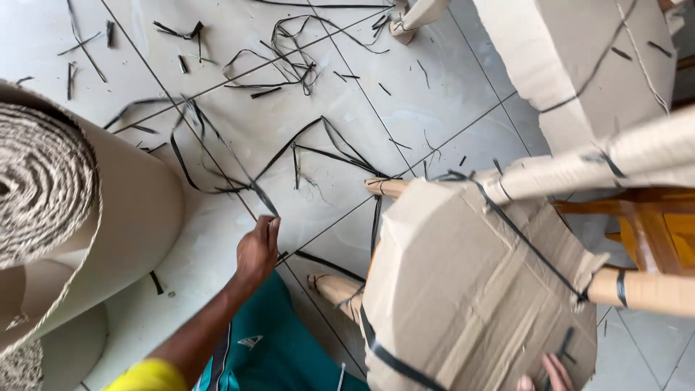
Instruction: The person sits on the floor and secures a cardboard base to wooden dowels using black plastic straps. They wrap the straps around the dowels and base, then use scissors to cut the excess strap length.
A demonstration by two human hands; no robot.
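Your left hand (pixel 258 252) pinches the black strap (pixel 217 156) beside the wrapped chair (pixel 470 289); loose floor loops may snag. Right fingers (pixel 556 371) press its cardboard, barely visible.

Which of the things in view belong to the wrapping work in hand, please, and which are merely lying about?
In hand:
left hand pinching a black strap
right hand on the cardboard-wrapped chair

Lying about:
corrugated cardboard roll
strap offcuts across the tiled floor
second wrapped piece
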